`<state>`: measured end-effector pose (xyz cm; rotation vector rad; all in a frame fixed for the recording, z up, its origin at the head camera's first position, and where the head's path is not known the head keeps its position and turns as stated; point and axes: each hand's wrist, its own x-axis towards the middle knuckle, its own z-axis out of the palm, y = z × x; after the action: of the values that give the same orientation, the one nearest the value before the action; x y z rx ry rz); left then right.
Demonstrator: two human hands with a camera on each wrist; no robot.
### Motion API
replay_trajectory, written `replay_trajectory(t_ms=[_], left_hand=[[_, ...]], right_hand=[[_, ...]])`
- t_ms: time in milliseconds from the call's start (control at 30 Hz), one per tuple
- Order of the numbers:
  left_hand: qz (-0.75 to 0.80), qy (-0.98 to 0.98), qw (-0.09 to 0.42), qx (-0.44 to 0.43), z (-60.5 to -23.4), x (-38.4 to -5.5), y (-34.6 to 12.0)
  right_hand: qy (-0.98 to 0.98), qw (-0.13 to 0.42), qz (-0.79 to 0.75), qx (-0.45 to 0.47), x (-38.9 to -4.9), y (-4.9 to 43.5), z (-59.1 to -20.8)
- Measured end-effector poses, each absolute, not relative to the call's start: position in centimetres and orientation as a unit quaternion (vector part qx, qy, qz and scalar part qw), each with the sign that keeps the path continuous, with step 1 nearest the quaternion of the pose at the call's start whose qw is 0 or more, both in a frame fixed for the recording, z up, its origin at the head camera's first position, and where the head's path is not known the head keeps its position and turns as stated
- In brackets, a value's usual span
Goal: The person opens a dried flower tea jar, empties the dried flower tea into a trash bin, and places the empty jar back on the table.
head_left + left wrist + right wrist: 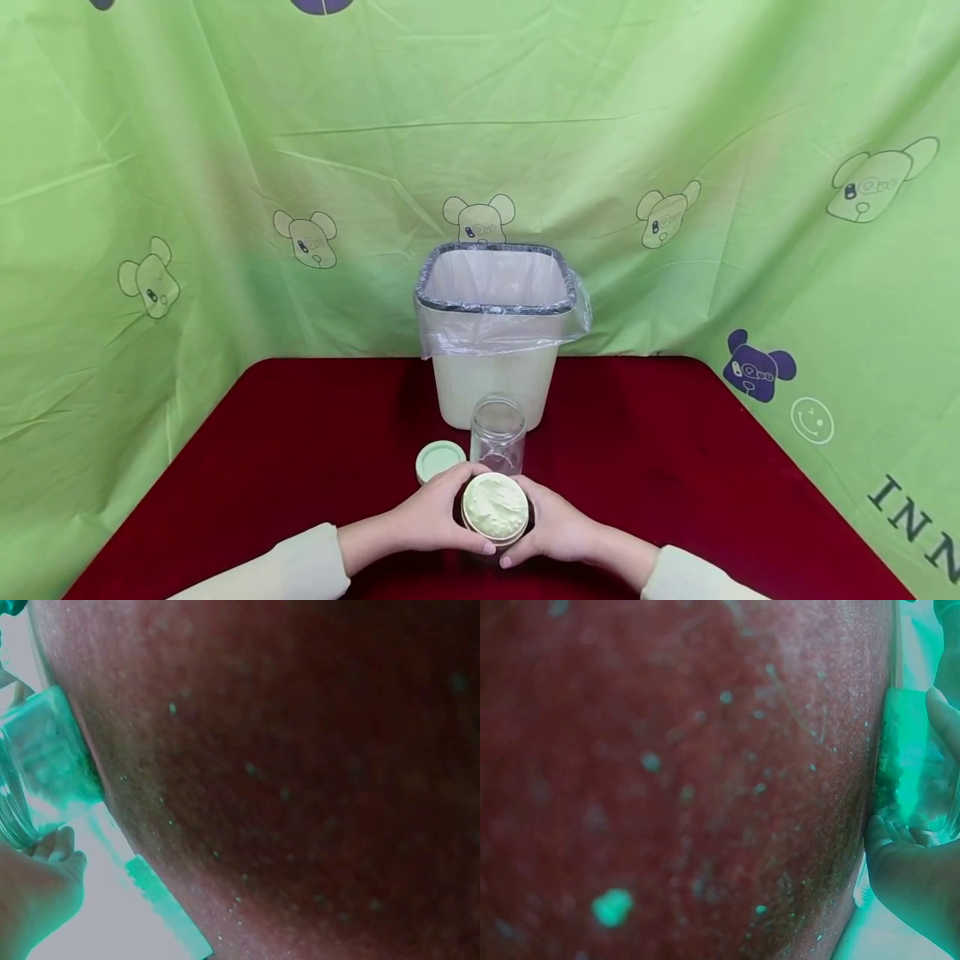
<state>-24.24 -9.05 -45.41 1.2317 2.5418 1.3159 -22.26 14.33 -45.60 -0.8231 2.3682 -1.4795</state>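
Both hands hold one round jar (495, 508) between them near the front of the table. Pale green, lumpy material with a thin rim around it shows at the top. My left hand (435, 512) curves round its left side and my right hand (555, 521) round its right, the thumbs toward me. In the left wrist view a glass jar (56, 754) stands by the fingers; the right wrist view also shows a glass jar (904, 761) between finger and thumb. Just behind the hands stands a clear glass jar (498, 429) without a lid. A light green round lid (440, 460) lies left of it.
A white bin (491, 367) lined with a clear plastic bag stands at the back of the table, behind the clear jar. Dark red cloth covers the table (322, 450). Green curtains (225, 108) with printed bear heads hang behind and at both sides.
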Motion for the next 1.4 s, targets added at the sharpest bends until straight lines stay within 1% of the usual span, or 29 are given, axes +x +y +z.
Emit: replay_trajectory(t_ms=[233, 433, 600, 800, 1067, 1400], left_hand=[[0.421, 0.825, 0.007, 0.377, -45.1, -23.8, -8.9], [0.433, 0.812, -0.007, 0.391, -44.6, -23.7, -9.1], [0.449, 0.807, 0.005, 0.384, -44.0, -23.6, -9.6], [0.445, 0.811, 0.0, 0.381, -43.1, -23.9, -10.7], [0.451, 0.804, -0.046, 0.384, -42.8, -24.9, -12.4], [0.408, 0.844, -0.096, 0.334, -43.0, -27.0, -14.7]], right_hand=[[0.8, 0.114, -0.511, -0.292, -22.3, 14.3, -45.6], [0.794, 0.123, -0.521, -0.288, -22.2, 14.3, -45.6], [0.787, 0.131, -0.531, -0.286, -22.3, 14.2, -45.6], [0.783, 0.143, -0.538, -0.279, -22.3, 14.1, -45.6], [0.78, 0.15, -0.544, -0.269, -22.3, 14.2, -45.8], [0.778, 0.146, -0.547, -0.272, -22.4, 14.2, -45.9]])
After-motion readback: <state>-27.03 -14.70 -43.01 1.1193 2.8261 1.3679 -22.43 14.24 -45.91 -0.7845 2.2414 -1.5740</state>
